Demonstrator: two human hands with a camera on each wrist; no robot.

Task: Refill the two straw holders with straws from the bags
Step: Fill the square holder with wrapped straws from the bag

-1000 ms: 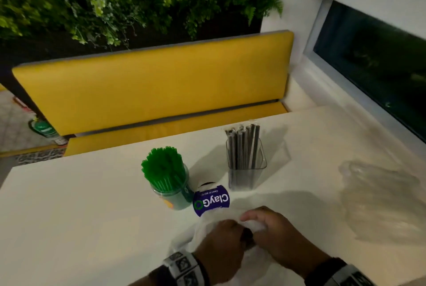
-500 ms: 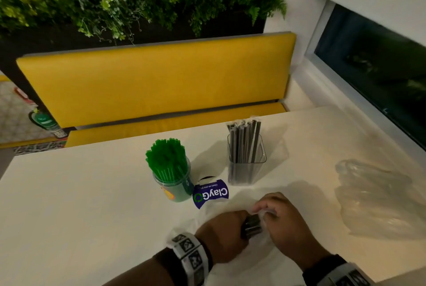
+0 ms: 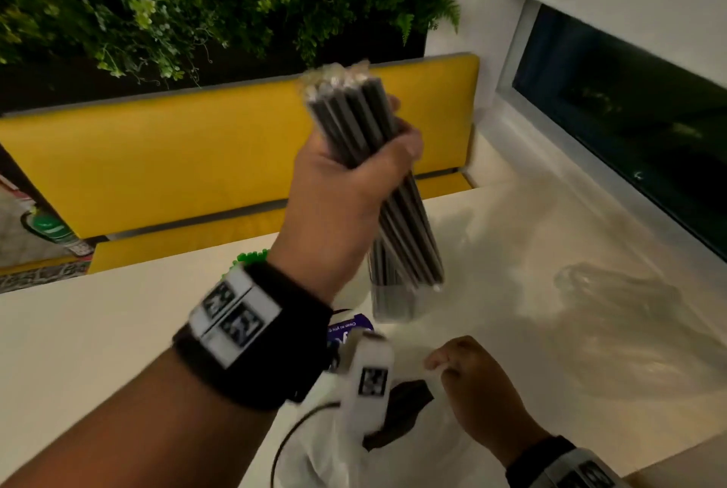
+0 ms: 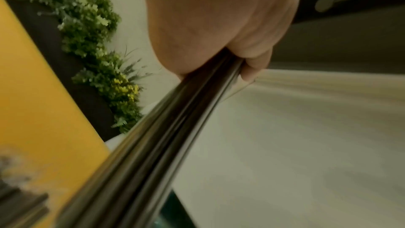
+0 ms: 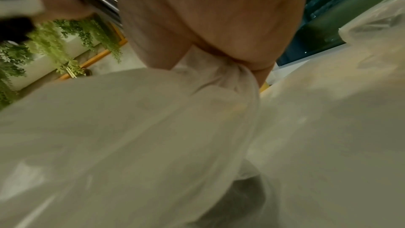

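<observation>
My left hand [image 3: 354,180] is raised above the table and grips a bundle of black straws [image 3: 373,125], tilted, lower ends over the clear square holder [image 3: 393,306]. The left wrist view shows that hand [image 4: 219,23] wrapped round the straws [image 4: 164,136]. Low on the table, my right hand [image 3: 460,365] pinches the mouth of the white plastic bag [image 3: 322,444], which has more dark straws [image 3: 405,409] inside. In the right wrist view the hand [image 5: 208,15] bunches the bag film [image 5: 153,127]. The holder of green straws [image 3: 251,257] is mostly hidden behind my left wrist.
A crumpled clear bag [image 3: 629,310] lies on the white table [image 3: 98,330] at the right. A purple label [image 3: 348,332] peeks out by the bag. Beyond the table are a yellow bench [image 3: 177,157], plants and a window on the right.
My left hand has pulled a bundle of black straws out of the white bag and lifted it high over the clear holder. The right hand stayed low, holding the bag.
</observation>
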